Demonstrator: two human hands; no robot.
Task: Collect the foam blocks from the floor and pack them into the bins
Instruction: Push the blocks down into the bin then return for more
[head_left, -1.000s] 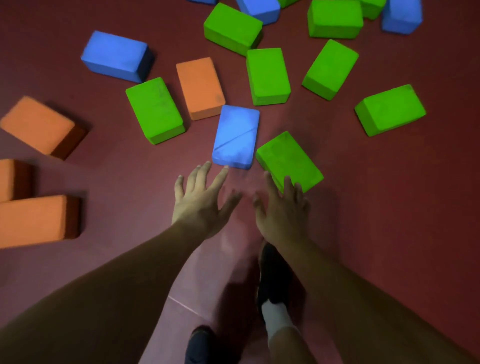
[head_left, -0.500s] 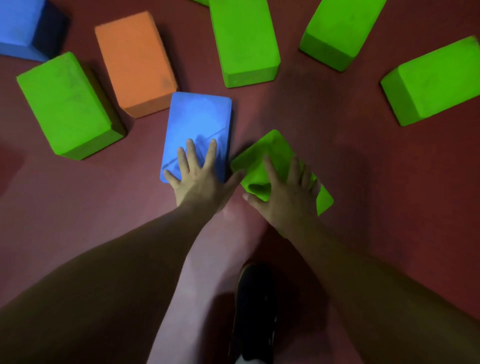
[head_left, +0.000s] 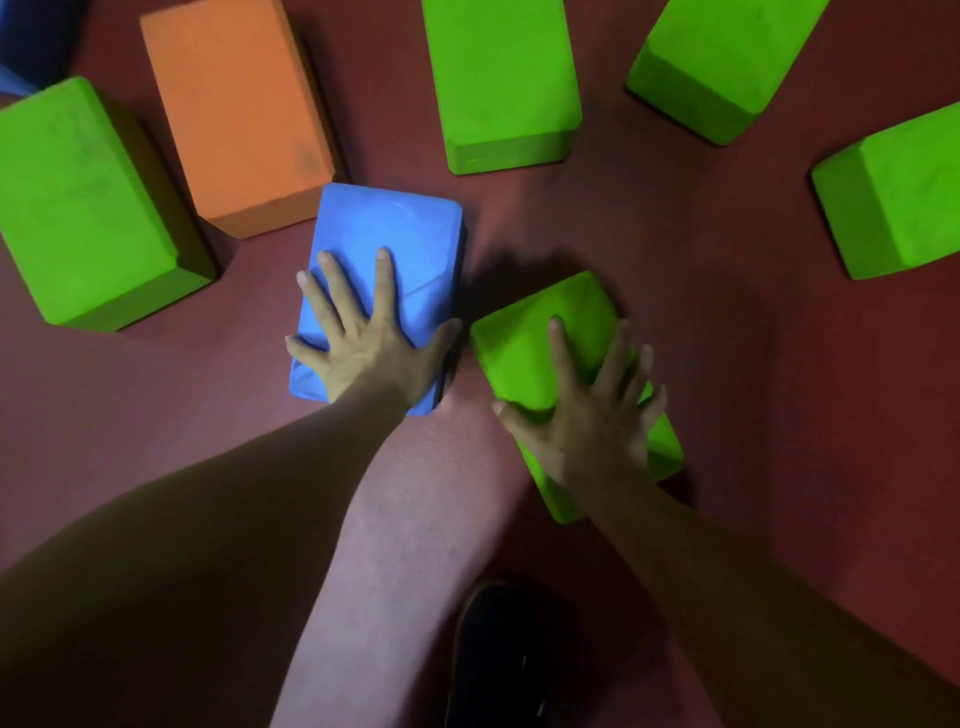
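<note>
A blue foam block lies flat on the dark red floor. My left hand rests on top of it with fingers spread and straight, the thumb reaching its right edge. Just to the right lies a green foam block, turned at an angle. My right hand spans it: the thumb curls down against its left side and the fingertips reach over its right edge. Both blocks touch the floor as far as I can tell. No bin is in view.
More blocks ring the two: a green one at left, an orange one, green ones at top centre, top right and right edge. A blue block's corner shows top left. My dark shoe stands below.
I have bent lower and the blocks loom larger. Both hands went from hovering short of the blocks to lying on them, the right thumb now hooked on the green block's side.
</note>
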